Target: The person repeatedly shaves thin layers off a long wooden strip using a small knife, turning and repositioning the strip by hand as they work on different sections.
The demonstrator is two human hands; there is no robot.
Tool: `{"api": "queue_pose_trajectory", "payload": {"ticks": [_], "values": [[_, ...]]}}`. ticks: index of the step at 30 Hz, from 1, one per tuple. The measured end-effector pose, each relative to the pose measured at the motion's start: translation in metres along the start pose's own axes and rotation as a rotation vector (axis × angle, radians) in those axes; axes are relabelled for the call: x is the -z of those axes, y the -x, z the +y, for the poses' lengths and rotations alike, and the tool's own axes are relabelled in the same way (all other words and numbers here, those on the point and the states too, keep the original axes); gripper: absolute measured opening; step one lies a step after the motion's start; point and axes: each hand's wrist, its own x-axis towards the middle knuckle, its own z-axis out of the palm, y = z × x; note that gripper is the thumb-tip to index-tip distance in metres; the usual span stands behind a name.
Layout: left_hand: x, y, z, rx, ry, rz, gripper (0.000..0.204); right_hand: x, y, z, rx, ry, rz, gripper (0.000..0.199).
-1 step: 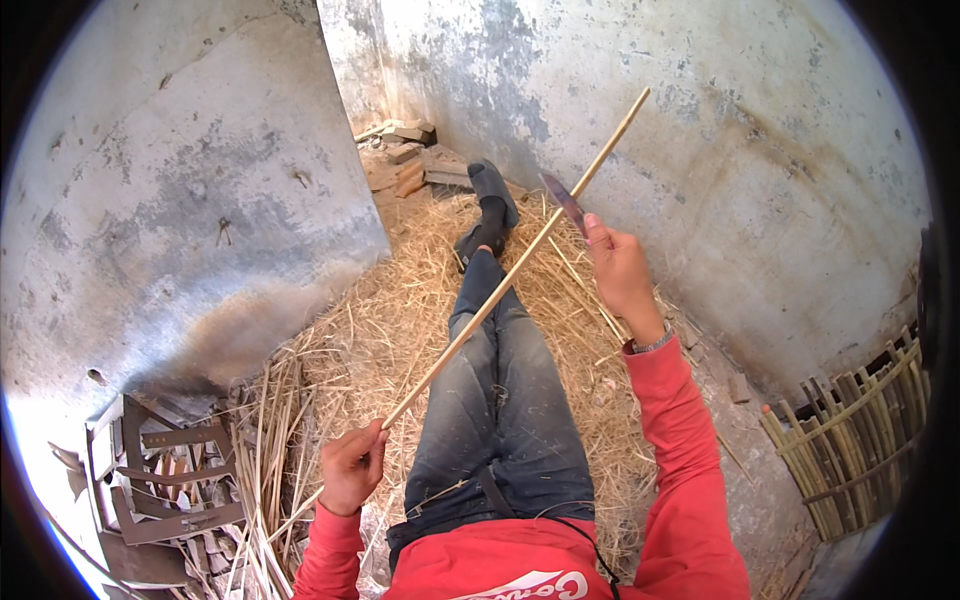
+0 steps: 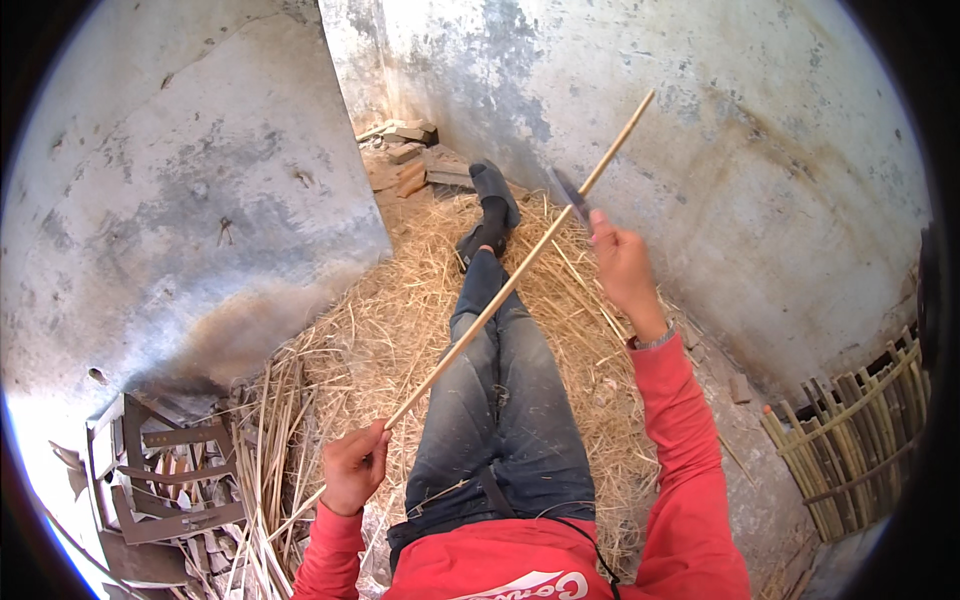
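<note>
- Across the floor, a bed of straw (image 2: 400, 330) fills the corner between two stained concrete walls (image 2: 180, 180), with the person's outstretched legs (image 2: 500, 400) lying on it.
- At far right stands a woven bamboo fence panel (image 2: 860, 440); at near left, a broken wooden frame (image 2: 160, 480).
- A long bamboo stick (image 2: 520, 262) slants from near left to far right above the legs.
- The right hand (image 2: 620, 265), fingers pressed together around a knife (image 2: 568, 195), sets the blade against the stick.
- The left hand (image 2: 355, 465) is clenched around the stick's near part.
</note>
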Motion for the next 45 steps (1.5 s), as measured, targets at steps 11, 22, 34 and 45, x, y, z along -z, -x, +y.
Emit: {"api": "queue_pose_trajectory", "payload": {"ticks": [11,22,34,45], "values": [[-0.021,-0.014,0.002,-0.087,-0.096,-0.015,0.019,-0.037,0.042,-0.039,0.143,-0.086,-0.155,0.058],[-0.033,-0.012,-0.001,0.047,-0.015,0.117,0.014,-0.043,0.048,-0.028,0.121,-0.096,0.015,0.06],[-0.031,-0.02,0.006,0.032,-0.026,0.108,0.015,-0.031,0.057,-0.05,0.073,-0.189,-0.301,0.061],[-0.039,-0.028,0.011,0.088,0.012,0.139,0.014,-0.058,0.061,-0.023,-0.057,-0.438,-0.317,0.055]]}}
